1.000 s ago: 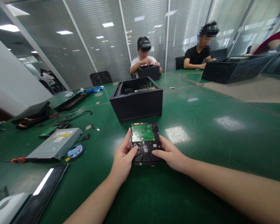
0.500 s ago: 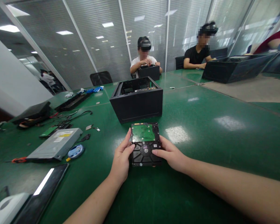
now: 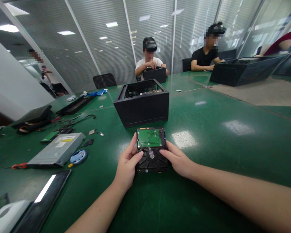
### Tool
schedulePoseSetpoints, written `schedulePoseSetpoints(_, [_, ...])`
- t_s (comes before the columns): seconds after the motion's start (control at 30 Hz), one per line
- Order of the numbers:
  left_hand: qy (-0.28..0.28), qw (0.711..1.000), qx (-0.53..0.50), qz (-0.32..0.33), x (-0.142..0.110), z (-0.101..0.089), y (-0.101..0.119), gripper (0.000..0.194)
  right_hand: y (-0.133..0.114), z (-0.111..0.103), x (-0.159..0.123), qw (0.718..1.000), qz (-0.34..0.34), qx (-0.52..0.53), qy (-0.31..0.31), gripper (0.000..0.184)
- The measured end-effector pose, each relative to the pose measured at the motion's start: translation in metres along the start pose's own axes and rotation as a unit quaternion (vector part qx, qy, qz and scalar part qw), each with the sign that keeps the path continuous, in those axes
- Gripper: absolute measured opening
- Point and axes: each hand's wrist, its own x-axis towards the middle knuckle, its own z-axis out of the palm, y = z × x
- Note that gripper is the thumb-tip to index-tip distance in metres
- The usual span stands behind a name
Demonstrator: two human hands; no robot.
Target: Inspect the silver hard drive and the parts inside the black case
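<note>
A black hard drive (image 3: 152, 149) lies circuit side up on the green table (image 3: 208, 145), its green board facing me. My left hand (image 3: 127, 163) grips its left edge with the thumb on top. My right hand (image 3: 178, 159) grips its right edge, thumb resting near the round centre. Just beyond the drive stands an open black computer case (image 3: 142, 103).
At the left lie a grey optical drive (image 3: 58, 149), a blue round object (image 3: 78, 157), a red-handled screwdriver (image 3: 18, 166), cables and a dark panel (image 3: 45, 197). Across the table two people work on black cases (image 3: 242, 69).
Both thumbs have shifted slightly inward over the drive's top. The drive stays in the same spot.
</note>
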Motion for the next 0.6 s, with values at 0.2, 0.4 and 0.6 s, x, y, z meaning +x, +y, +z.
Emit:
schedulePoseSetpoints(0.2, [0.01,1.0,0.025,0.0,0.0,0.001,0.0,0.073,-0.001,0.0,0.0,0.999,-0.023,-0.028,0.018,0.038])
schedulePoseSetpoints(0.4, [0.007,0.999,0.044,0.0,0.001,-0.001,0.001,0.076,-0.002,0.0,0.002,0.999,-0.027,-0.035,0.012,0.035])
schedulePoseSetpoints(0.6, [-0.018,0.998,0.039,0.045,-0.002,0.004,0.002,0.078,-0.012,0.005,-0.007,0.994,-0.087,-0.073,0.001,0.039])
